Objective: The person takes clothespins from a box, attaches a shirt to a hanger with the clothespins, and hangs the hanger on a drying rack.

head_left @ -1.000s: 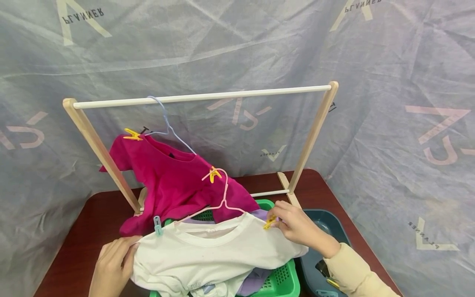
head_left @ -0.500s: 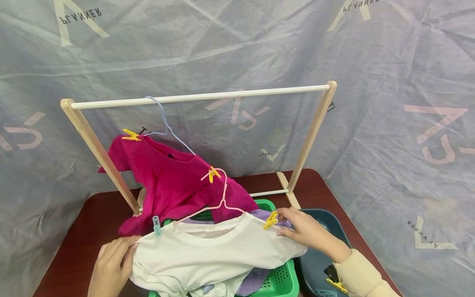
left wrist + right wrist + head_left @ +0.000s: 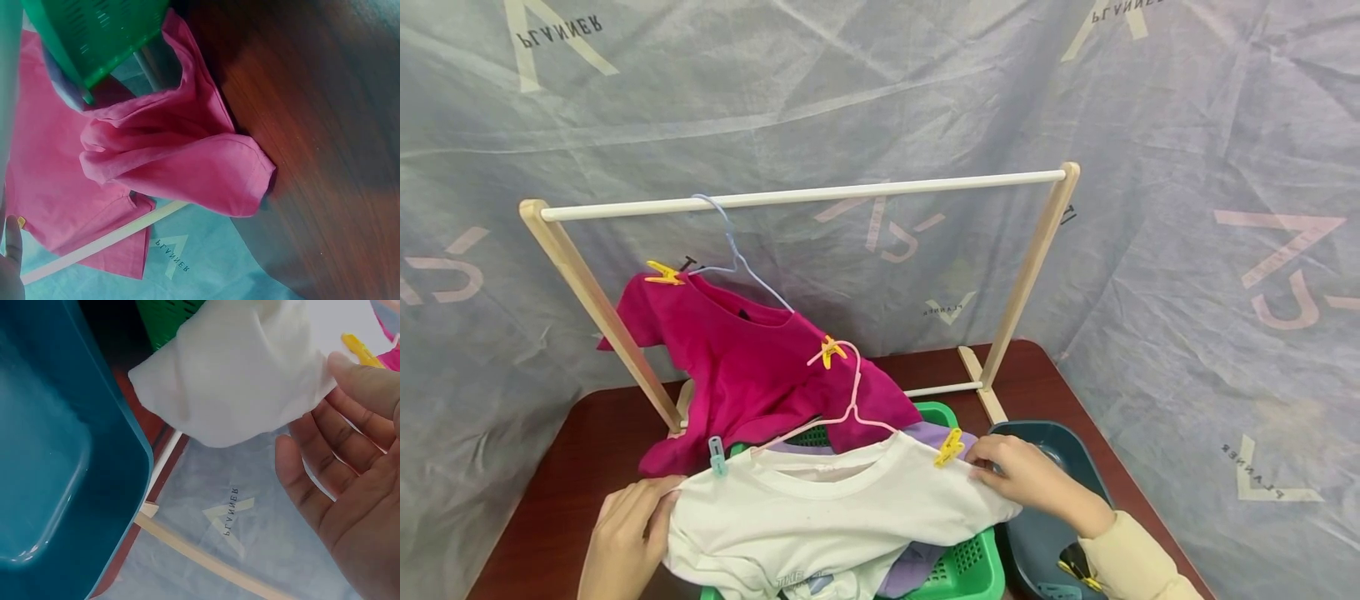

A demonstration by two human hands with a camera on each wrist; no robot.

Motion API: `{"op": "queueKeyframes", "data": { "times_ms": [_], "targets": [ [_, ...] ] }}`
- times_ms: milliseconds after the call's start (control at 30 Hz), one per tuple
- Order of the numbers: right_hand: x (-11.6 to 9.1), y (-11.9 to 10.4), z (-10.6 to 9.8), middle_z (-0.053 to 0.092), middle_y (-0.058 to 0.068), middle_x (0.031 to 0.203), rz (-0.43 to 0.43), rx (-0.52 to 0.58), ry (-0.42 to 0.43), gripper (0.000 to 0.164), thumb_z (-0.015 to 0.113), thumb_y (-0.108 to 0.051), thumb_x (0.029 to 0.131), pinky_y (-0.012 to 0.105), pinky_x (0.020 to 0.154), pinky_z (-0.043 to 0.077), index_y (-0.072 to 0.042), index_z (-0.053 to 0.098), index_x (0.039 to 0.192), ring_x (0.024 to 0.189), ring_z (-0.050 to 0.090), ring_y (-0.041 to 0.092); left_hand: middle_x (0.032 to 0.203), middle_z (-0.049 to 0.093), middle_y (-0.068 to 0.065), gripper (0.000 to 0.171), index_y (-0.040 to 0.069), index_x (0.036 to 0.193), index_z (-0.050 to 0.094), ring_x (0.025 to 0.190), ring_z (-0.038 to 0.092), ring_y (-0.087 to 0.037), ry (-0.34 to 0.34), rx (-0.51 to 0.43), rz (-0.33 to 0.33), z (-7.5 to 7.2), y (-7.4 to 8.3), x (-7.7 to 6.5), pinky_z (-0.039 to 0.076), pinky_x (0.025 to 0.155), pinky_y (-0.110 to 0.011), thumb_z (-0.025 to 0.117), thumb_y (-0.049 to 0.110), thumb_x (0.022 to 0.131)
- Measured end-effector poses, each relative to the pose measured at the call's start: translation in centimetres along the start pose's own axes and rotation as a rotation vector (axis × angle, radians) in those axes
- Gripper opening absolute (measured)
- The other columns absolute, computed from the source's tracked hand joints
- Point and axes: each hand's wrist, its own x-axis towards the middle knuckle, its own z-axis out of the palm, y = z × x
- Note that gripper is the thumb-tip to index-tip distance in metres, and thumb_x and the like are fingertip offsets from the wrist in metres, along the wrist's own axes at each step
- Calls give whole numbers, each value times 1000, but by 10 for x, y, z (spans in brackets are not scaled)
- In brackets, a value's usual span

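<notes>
A white T-shirt (image 3: 850,500) hangs on a pink hanger (image 3: 852,400) over the green basket. A pale blue clothespin (image 3: 717,457) grips its left shoulder and a yellow clothespin (image 3: 950,448) its right one. My left hand (image 3: 628,533) pinches the left sleeve between thumb and fingers. With my right hand (image 3: 1030,479) I pinch the top edge of the right sleeve, just outside the yellow clothespin. In the right wrist view the thumb of that hand (image 3: 356,456) lies on the white cloth and the fingers sit behind it.
Behind, a magenta T-shirt (image 3: 752,358) hangs on a blue hanger (image 3: 733,242) from the rack's white rod (image 3: 865,194). Purple cloth (image 3: 910,571) lies in the green basket (image 3: 988,575). A dark blue tub (image 3: 1026,542) holding clothespins stands right on the brown table (image 3: 550,517).
My right hand has let go of the yellow clothespin, which stays on the shoulder. It has moved slightly right and taken the sleeve edge. My left hand keeps its hold.
</notes>
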Motion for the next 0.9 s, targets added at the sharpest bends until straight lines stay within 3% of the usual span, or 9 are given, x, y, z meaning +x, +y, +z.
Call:
{"op": "queueKeyframes", "data": {
  "times_ms": [333, 567, 900],
  "targets": [
    [-3, -1, 3, 63, -11, 84, -10, -14, 42, 10, 67, -11, 79, 21, 63, 47, -19, 64, 86, 76, 56, 3, 76, 63, -7, 43, 1, 86, 67, 73, 52, -19, 14, -21, 12, 0, 1, 2, 28, 85, -12, 43, 35, 95],
    [-7, -1, -6, 56, -10, 79, -77, 34, 159, 16, 65, -2, 79, 15, 59, 40, -16, 59, 87, 68, 45, -2, 78, 64, -9, 41, -1, 86, 67, 77, 53, -17, 27, -59, 43, -1, 3, 11, 29, 86, -12, 45, 33, 95],
    [-9, -7, -29, 63, -8, 83, -115, 14, 295, 18, 64, 0, 80, 11, 62, 41, -15, 61, 89, 72, 56, -1, 84, 66, -8, 37, 0, 92, 67, 80, 55, -18, 6, -76, 39, -1, 7, 27, 29, 87, -13, 47, 30, 94]
  ]
}}
